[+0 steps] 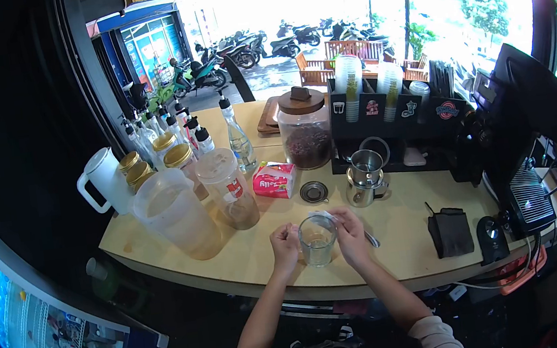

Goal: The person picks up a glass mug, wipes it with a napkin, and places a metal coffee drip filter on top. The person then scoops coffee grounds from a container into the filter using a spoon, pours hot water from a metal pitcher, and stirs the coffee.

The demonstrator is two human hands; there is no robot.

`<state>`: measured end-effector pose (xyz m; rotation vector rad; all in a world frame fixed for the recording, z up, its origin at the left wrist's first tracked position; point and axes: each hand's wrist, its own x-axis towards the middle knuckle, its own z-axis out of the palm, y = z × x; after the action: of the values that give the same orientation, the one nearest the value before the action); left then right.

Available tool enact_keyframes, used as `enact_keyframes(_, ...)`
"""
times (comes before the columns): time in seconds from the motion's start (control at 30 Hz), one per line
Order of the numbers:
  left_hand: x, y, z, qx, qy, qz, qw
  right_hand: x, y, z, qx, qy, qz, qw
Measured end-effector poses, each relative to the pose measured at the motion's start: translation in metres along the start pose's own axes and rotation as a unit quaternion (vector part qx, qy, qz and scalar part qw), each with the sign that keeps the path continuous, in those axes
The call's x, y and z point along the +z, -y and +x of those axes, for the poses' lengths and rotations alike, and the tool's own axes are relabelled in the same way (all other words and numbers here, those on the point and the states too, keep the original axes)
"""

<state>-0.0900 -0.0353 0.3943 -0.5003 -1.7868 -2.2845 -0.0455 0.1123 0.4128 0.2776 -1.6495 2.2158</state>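
Note:
A clear glass mug (318, 244) stands at the counter's front edge between my hands. My left hand (286, 247) is closed at the mug's left side, where the handle seems to be; the fingers mostly hide it. My right hand (348, 232) is closed at the right of the rim, pinching what looks like a white tissue (325, 215) against the glass. Behind the mug lie a round metal lid (313, 192) and a pink tissue pack (274, 179). A metal coffee dripper (366, 167) sits on a steel cup (362, 193). Beside my right hand is a spoon (372, 238).
Plastic pitchers (176, 214) and a lidded plastic jar (227, 191) stand left, with pump bottles (238, 137) behind. A coffee bean jar (305, 132) and black cup organizer (377, 127) line the back. A dark cloth (450, 231) and a machine (530, 192) occupy the right.

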Motion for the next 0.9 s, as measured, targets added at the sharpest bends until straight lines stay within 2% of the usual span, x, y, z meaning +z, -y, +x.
enact_keyframes(0.03, 0.001, 0.000, -0.001, -0.001, -0.001, 0.000, 1.000, -0.003, -0.004, -0.005, -0.039, -0.035, -0.068, 0.996)
enact_keyframes(0.13, 0.001, 0.001, 0.000, 0.019, -0.009, 0.001, 1.000, 0.004, 0.017, -0.015, -0.036, -0.071, 0.008, 0.997)
enact_keyframes(0.23, -0.004, 0.002, 0.005, -0.010, 0.023, -0.022, 0.999, -0.008, 0.024, -0.004, -0.045, -0.122, 0.032, 0.991)
enact_keyframes(0.3, -0.007, 0.006, 0.009, -0.023, 0.057, -0.004, 0.998, 0.001, 0.044, 0.018, -0.069, -0.132, -0.003, 0.989)
enact_keyframes(0.37, -0.009, 0.005, 0.010, -0.030, 0.062, -0.006, 0.998, 0.004, 0.054, 0.040, -0.111, -0.038, -0.150, 0.982)
enact_keyframes(0.4, -0.008, 0.005, 0.012, -0.034, 0.067, -0.006, 0.997, 0.003, 0.055, 0.047, -0.114, -0.042, -0.152, 0.981)
enact_keyframes(0.43, -0.007, 0.004, 0.012, -0.034, 0.071, -0.008, 0.997, 0.001, 0.053, 0.053, -0.058, 0.105, -0.178, 0.977)
enact_keyframes(0.47, -0.007, 0.006, 0.012, -0.024, 0.079, -0.010, 0.997, 0.005, 0.055, 0.057, -0.001, 0.250, -0.198, 0.948)
enact_keyframes(0.57, -0.011, 0.012, 0.015, -0.009, 0.092, -0.015, 0.996, 0.004, 0.080, 0.056, -0.033, 0.206, -0.276, 0.938)
enact_keyframes(0.63, -0.010, 0.011, 0.015, -0.006, 0.096, -0.022, 0.995, 0.011, 0.102, 0.056, -0.014, 0.174, -0.313, 0.934)
enact_keyframes(0.7, -0.010, 0.005, 0.015, -0.025, 0.109, -0.016, 0.994, 0.018, 0.108, 0.056, -0.185, 0.143, -0.387, 0.892)
enact_keyframes(0.73, -0.011, 0.006, 0.017, -0.022, 0.110, -0.018, 0.994, 0.020, 0.111, 0.052, -0.213, 0.199, -0.427, 0.856)
enact_keyframes(0.77, -0.012, 0.008, 0.017, -0.027, 0.118, -0.023, 0.992, 0.019, 0.108, 0.049, -0.215, 0.198, -0.428, 0.855)
enact_keyframes(0.83, -0.015, 0.013, 0.019, -0.031, 0.127, -0.029, 0.991, 0.011, 0.097, 0.047, -0.235, 0.339, -0.532, 0.739)
enact_keyframes(0.87, -0.015, 0.011, 0.019, -0.044, 0.124, -0.043, 0.990, 0.011, 0.099, 0.049, -0.244, 0.356, -0.550, 0.715)
enact_keyframes(0.9, -0.014, 0.009, 0.019, -0.058, 0.121, -0.058, 0.989, 0.010, 0.102, 0.051, -0.242, 0.356, -0.552, 0.714)
